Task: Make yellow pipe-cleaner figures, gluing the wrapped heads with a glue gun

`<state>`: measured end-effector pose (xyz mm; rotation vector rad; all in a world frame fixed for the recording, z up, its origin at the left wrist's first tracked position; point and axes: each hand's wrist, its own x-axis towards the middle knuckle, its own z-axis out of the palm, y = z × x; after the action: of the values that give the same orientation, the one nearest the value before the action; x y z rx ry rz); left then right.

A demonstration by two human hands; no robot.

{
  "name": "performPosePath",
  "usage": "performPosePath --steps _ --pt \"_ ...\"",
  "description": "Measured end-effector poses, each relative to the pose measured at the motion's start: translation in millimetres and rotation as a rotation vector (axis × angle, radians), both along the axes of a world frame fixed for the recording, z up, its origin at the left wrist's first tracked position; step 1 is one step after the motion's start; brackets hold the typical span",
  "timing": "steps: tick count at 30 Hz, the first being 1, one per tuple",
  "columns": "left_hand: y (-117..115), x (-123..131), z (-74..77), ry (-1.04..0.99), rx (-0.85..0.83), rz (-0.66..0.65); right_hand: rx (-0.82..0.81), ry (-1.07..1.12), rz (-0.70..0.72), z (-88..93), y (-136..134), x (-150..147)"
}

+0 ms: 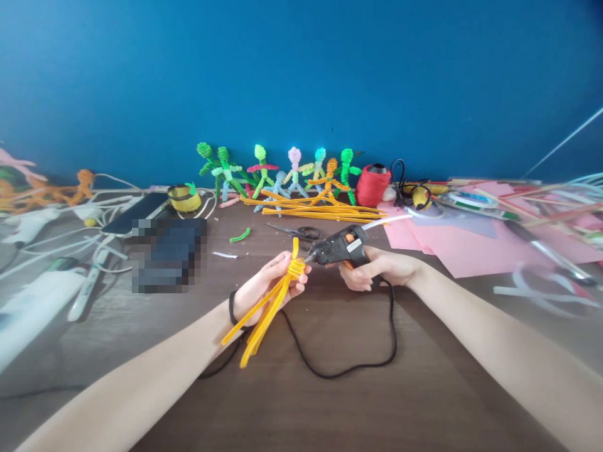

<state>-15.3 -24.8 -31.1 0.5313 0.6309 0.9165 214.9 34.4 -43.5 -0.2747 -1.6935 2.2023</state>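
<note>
My left hand (268, 282) is closed on a bundle of orange-yellow pipe cleaners (266, 314), with a wrapped knot near its top and loose ends hanging down to the left. In my right hand (372, 270) is a black glue gun (336, 247) with an orange part on top, my fingers wrapped round its handle. The gun's nozzle points left and meets or nearly meets the wrapped knot; whether it touches is hard to tell. A white glue stick (386, 220) sticks out of its back, and a black cord (339, 375) loops below on the table.
Black scissors (301, 233) lie just behind my hands. Pipe-cleaner figures (294, 169) stand along the blue wall, with loose orange pipe cleaners (325, 212) before them. Red yarn (373, 186) and pink paper (475, 248) are at right; phones and cables at left.
</note>
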Motion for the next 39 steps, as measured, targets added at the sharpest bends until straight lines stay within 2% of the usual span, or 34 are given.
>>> performPosePath --steps 13,18,22,27,29,32,35,39 --pt "0 -1 -2.9 -0.032 0.013 0.012 -0.088 0.028 -0.049 -1.2 -1 -1" --pt "0 -2 -3.0 -0.055 0.021 -0.005 -0.197 0.065 -0.202 -2.2 1 0" --pt "0 -2 -3.2 -0.067 0.008 -0.011 -0.219 0.060 -0.391 4.6 7 4" --pt "0 -2 -4.1 -0.083 0.001 -0.009 0.031 -0.142 -0.663 14.3 11 5" --pt "1 -3 -4.5 -0.083 0.003 -0.011 0.159 -0.309 -0.812 15.5 12 5" --pt "1 -3 -5.8 -0.090 0.013 -0.021 0.483 -0.653 -0.968 15.6 13 4" --pt "1 -3 -7.0 -0.102 0.042 -0.042 0.748 -1.010 -0.926 16.0 11 3" --pt "1 -3 -5.7 -0.077 0.067 -0.053 0.875 -1.316 -0.806 17.8 6 -1"
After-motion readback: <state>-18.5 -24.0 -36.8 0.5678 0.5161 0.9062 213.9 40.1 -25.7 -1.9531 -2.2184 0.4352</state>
